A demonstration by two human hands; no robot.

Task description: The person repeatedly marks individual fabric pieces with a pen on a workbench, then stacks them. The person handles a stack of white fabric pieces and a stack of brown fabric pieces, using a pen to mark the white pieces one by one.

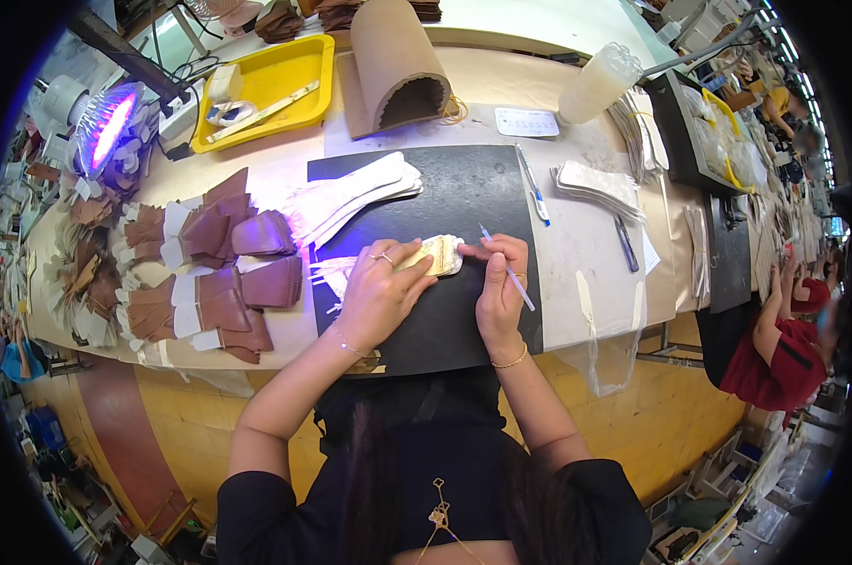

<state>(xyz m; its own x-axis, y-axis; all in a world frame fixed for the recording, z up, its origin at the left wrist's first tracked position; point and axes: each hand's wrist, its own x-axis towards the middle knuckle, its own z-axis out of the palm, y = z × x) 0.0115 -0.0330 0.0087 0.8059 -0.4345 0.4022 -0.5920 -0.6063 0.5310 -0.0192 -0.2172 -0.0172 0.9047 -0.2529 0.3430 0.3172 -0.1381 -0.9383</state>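
Observation:
My left hand [381, 294] lies over a small pale yellow piece [442, 252], holding it down with its fingers on a stack of white cut pieces [332, 273]. The white stack sticks out on both sides of the hand; its middle is hidden. My right hand [501, 299] grips a slim white pen [518, 281], tilted, just right of the stack's rounded end. One fingertip reaches toward that end. Both hands are over a black mat [463, 198]. Farther back on the mat rests another fanned stack of white strips [369, 193].
Brown leather pieces [220, 226] lie in stacks at left, beside a lit purple lamp [110, 127]. Behind are a yellow tray [270, 80], a brown arched form [397, 71] and a whitish bottle [603, 80]. At right lie a blue-white pen [536, 193], white strips [600, 186] and a dark pen [625, 243].

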